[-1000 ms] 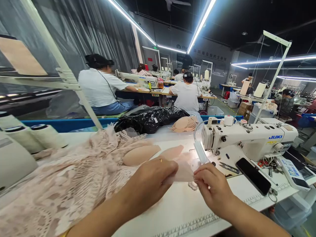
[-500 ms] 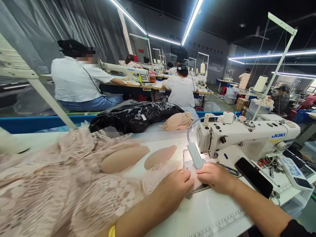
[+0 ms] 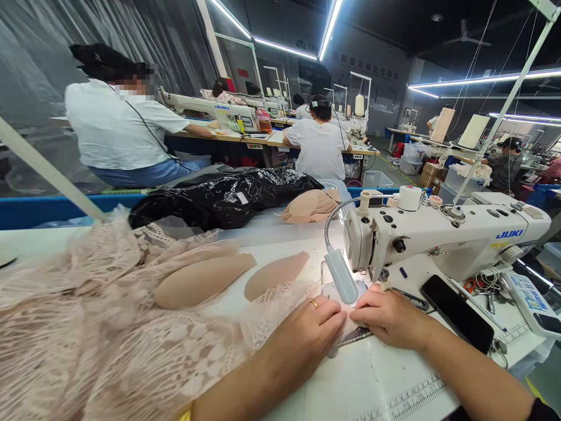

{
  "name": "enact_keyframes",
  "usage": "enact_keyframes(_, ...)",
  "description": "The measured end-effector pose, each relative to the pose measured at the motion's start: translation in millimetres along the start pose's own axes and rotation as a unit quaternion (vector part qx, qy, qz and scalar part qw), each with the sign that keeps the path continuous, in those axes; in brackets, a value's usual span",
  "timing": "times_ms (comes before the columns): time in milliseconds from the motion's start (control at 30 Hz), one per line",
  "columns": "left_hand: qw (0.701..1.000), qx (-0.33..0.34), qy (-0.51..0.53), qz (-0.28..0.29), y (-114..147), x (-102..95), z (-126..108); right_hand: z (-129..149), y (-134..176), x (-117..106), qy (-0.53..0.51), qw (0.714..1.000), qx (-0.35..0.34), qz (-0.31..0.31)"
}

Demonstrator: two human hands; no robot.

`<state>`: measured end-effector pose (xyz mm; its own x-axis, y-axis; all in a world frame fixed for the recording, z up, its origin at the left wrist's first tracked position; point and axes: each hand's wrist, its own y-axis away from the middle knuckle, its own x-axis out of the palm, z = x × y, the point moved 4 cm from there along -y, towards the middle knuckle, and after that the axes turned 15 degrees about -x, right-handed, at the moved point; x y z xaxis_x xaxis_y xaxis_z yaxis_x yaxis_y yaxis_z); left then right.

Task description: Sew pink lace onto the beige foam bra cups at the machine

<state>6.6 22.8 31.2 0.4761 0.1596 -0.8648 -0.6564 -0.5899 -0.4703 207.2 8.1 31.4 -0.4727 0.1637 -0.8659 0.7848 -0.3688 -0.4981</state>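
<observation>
Clock positions are taken from the hands, with twelve straight ahead. I find the left hand (image 3: 318, 324) and the right hand (image 3: 392, 316) facing each other on the worktable (image 3: 372, 380), near but apart. The fingers of each are bent and drawn together, fingertips down at the pale pink cloth (image 3: 346, 321) between them; I cannot tell whether they pinch it or press it flat. A gold ring (image 3: 313, 303) sits on a left finger.

I locate the lace fabric (image 3: 175, 345) at nine o'clock, bunched over the table, its nearer end reaching the left hand. One beige pad (image 3: 278, 273) lies at ten o'clock, partly beneath the lace; a second pad (image 3: 204, 280) lies just beyond it, between nine and ten.

At twelve I note a lit lamp (image 3: 340, 278) on a flexible neck, its end just beside the right fingertips. The sewing machine (image 3: 447, 237) stands at two, the snips (image 3: 412, 300) lie between two and three, and a dark-screened phone (image 3: 458, 313) lies at three. A printed ruler (image 3: 403, 400) shows between four and five.

I record a black plastic bag (image 3: 228, 196) at ten, and a pile of beige pads (image 3: 307, 206) at eleven. Beyond, a co-worker in a white shirt (image 3: 319, 146) sits between eleven and twelve.
</observation>
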Motion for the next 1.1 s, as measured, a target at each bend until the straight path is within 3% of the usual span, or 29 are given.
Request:
enact_keyframes(100, 0.998, 0.009, 0.015, -0.068, 0, 3.7, 0, 0, 0, -1, -0.005, 1.0, 0.003, -0.01)
enact_keyframes(200, 0.994, 0.016, 0.045, -0.098, 1, 7.1, 1, -1, 1, -1, -0.003, 1.0, 0.003, -0.014)
enact_keyframes(333, 0.994, 0.023, 0.07, -0.081, -3, 5.7, 5, -3, 3, 2, 0.001, 1.0, 0.007, -0.018)
enact_keyframes(533, 0.997, 0.031, 0.07, 0.006, -23, -1.4, 16, -8, 5, 9, 0.024, 0.998, 0.053, 0.01)
enact_keyframes(700, 0.994, 0.063, 0.09, 0.004, -37, -4.2, 23, -12, 6, 11, 0.043, 0.995, 0.089, 0.036)
enact_keyframes(1100, 0.995, 0.026, 0.084, 0.056, -40, -2.9, 30, -11, 8, 13, 0.042, 0.996, 0.074, 0.029)
